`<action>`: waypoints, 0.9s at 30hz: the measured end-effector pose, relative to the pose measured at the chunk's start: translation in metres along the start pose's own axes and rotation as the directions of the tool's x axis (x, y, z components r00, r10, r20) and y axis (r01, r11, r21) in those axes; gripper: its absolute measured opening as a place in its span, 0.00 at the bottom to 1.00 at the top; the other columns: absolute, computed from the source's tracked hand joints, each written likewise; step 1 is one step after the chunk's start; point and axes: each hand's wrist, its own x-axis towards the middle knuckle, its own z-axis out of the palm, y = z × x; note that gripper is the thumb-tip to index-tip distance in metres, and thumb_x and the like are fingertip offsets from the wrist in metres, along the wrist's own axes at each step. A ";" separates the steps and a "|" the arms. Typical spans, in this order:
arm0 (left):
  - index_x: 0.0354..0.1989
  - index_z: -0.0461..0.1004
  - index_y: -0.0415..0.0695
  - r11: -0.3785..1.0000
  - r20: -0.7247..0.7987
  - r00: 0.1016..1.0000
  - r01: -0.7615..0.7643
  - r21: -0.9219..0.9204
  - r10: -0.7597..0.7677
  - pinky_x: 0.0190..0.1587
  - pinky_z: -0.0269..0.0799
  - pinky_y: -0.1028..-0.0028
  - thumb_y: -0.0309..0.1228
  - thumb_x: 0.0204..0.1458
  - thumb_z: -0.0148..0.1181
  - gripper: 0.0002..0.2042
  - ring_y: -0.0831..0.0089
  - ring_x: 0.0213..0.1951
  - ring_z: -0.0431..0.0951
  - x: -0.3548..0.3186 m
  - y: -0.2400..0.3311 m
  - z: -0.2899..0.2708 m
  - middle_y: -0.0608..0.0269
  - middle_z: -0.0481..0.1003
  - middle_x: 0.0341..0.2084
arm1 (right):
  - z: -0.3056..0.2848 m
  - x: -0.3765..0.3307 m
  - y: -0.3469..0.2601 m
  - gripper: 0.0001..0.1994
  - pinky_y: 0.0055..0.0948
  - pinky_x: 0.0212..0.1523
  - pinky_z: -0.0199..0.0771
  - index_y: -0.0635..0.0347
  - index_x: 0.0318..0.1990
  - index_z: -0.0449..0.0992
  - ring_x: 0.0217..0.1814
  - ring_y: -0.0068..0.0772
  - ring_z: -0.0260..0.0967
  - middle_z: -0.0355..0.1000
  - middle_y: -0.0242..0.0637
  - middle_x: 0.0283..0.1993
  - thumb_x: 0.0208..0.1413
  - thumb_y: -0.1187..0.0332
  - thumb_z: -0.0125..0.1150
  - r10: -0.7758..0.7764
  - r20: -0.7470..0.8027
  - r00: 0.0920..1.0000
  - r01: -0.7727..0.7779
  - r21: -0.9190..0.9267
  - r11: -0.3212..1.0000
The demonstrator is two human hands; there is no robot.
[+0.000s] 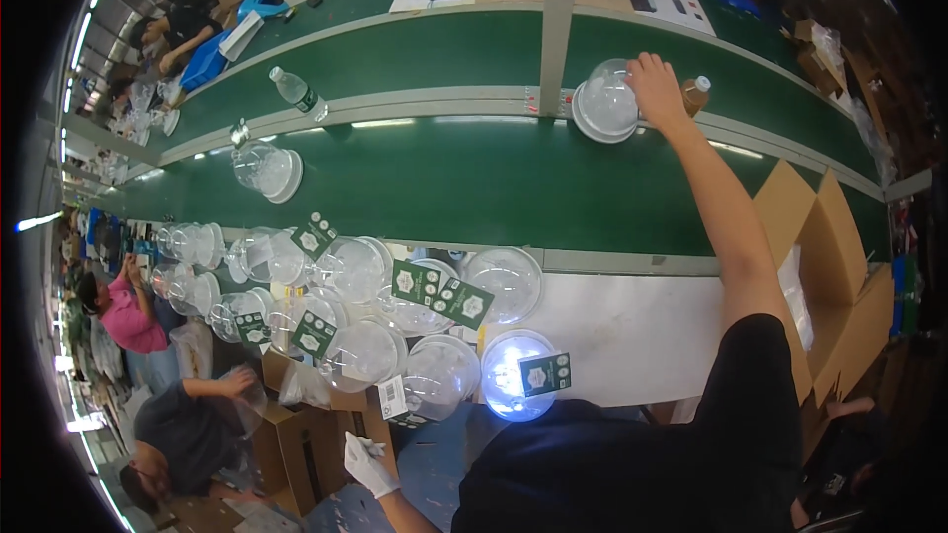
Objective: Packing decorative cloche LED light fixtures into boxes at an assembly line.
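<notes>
Resting upright: clear dome (604,99) under right hand (657,87)

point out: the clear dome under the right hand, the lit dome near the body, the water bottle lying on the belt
clear dome (604,104): head view, top of shell.
lit dome (506,380): head view, glowing left part.
water bottle (296,93): head view, mid-body.
right hand (655,87): head view, back of hand.

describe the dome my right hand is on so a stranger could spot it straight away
Find the green conveyor belt and follow it to the metal rail along its far edge. The clear plastic dome sits there on a white round base, under the right hand. Unlike the domes heaped on the white table, it stands alone and carries no green card.
</notes>
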 end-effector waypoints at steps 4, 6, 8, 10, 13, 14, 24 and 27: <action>0.22 0.67 0.44 1.000 -0.032 0.999 0.012 0.026 -0.011 0.24 0.70 0.74 0.43 0.69 0.50 0.22 0.78 0.14 0.61 -0.011 -0.004 0.004 0.69 0.60 0.11 | 0.027 0.029 -0.003 0.10 0.40 0.50 0.64 0.58 0.43 0.78 0.53 0.39 0.68 0.71 0.37 0.44 0.60 0.62 0.60 0.094 0.063 0.994 -0.095 0.002 0.996; 0.22 0.68 0.43 0.999 -0.042 0.999 0.026 0.034 -0.025 0.25 0.70 0.74 0.43 0.69 0.50 0.22 0.78 0.14 0.62 -0.013 -0.004 0.006 0.69 0.61 0.11 | 0.036 0.038 -0.004 0.10 0.40 0.50 0.64 0.57 0.43 0.78 0.53 0.38 0.68 0.72 0.37 0.44 0.61 0.61 0.59 0.136 0.051 0.989 -0.137 0.002 0.991; 0.23 0.68 0.43 0.998 -0.051 0.998 0.041 0.043 -0.038 0.26 0.70 0.74 0.43 0.69 0.50 0.22 0.78 0.15 0.63 -0.015 -0.001 0.007 0.68 0.62 0.12 | 0.042 0.041 -0.005 0.10 0.41 0.50 0.64 0.57 0.43 0.78 0.53 0.38 0.68 0.72 0.36 0.44 0.61 0.61 0.59 0.136 0.042 0.990 -0.136 0.001 0.991; 0.23 0.69 0.42 0.995 -0.042 0.998 0.044 0.090 -0.041 0.26 0.69 0.75 0.43 0.69 0.50 0.22 0.78 0.15 0.65 -0.014 0.006 0.009 0.68 0.63 0.12 | 0.045 0.043 -0.004 0.10 0.41 0.50 0.64 0.56 0.43 0.78 0.53 0.38 0.68 0.72 0.36 0.44 0.61 0.61 0.59 0.135 0.033 0.990 -0.136 0.001 0.991; 0.23 0.69 0.42 0.994 -0.057 0.998 0.043 0.102 -0.037 0.27 0.69 0.76 0.42 0.69 0.50 0.22 0.78 0.15 0.65 -0.011 0.009 0.007 0.68 0.63 0.12 | 0.045 0.045 0.001 0.11 0.41 0.50 0.64 0.56 0.43 0.78 0.52 0.38 0.68 0.72 0.36 0.44 0.62 0.60 0.58 0.116 0.043 0.992 -0.114 -0.051 0.992; 0.23 0.69 0.42 0.994 -0.057 0.998 0.043 0.101 -0.037 0.27 0.69 0.76 0.42 0.69 0.50 0.22 0.78 0.15 0.65 -0.010 0.010 0.008 0.68 0.63 0.12 | 0.047 0.044 0.003 0.11 0.41 0.50 0.64 0.56 0.43 0.78 0.52 0.38 0.68 0.72 0.36 0.44 0.62 0.60 0.58 0.115 0.042 0.992 -0.113 -0.052 0.992; 0.24 0.70 0.42 0.990 0.018 1.000 0.010 0.141 -0.012 0.25 0.66 0.77 0.43 0.70 0.49 0.22 0.78 0.16 0.66 0.022 0.007 0.007 0.69 0.64 0.13 | 0.054 0.046 0.012 0.13 0.41 0.51 0.66 0.55 0.47 0.78 0.54 0.38 0.69 0.73 0.35 0.46 0.62 0.58 0.59 0.218 0.044 0.975 -0.216 -0.036 0.976; 0.24 0.70 0.41 0.983 0.016 1.000 -0.029 0.184 0.027 0.25 0.65 0.77 0.43 0.70 0.48 0.22 0.79 0.17 0.67 0.031 0.027 0.008 0.68 0.66 0.14 | 0.057 0.049 0.007 0.15 0.43 0.51 0.68 0.56 0.48 0.78 0.55 0.40 0.69 0.73 0.38 0.48 0.63 0.56 0.58 0.198 0.063 0.978 -0.200 0.021 0.980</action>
